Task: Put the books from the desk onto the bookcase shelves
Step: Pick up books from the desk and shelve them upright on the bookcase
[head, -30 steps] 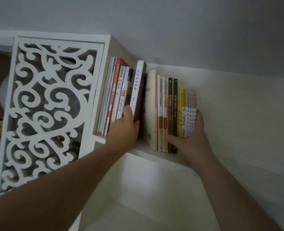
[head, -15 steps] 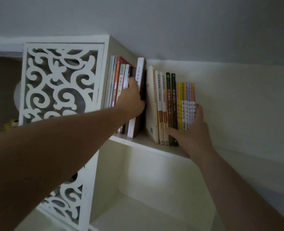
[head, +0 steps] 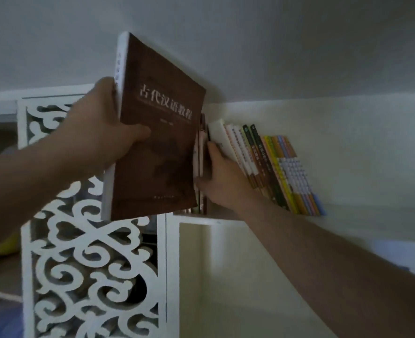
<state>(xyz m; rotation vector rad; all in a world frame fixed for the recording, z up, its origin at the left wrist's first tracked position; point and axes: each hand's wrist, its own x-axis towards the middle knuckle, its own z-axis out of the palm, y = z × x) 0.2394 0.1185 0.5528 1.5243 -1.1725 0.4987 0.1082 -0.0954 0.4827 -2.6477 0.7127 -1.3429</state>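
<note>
Brown book (head: 157, 132) gripped in the left hand (head: 101, 125), raised off the shelf (head: 196, 219). Right hand (head: 222, 181), fingers straight, presses against the leaning row of books (head: 269, 167).

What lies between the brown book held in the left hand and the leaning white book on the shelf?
In the head view: thin upright books and the right hand.

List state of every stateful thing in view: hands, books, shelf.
left hand: grips the brown book, thumb on its cover
right hand: in the gap on the shelf, against the leaning books
brown book: off the shelf, held up in the air, cover facing the camera
leaning books: on the shelf, tilted left
shelf: holds books, gap open at the right hand
</note>
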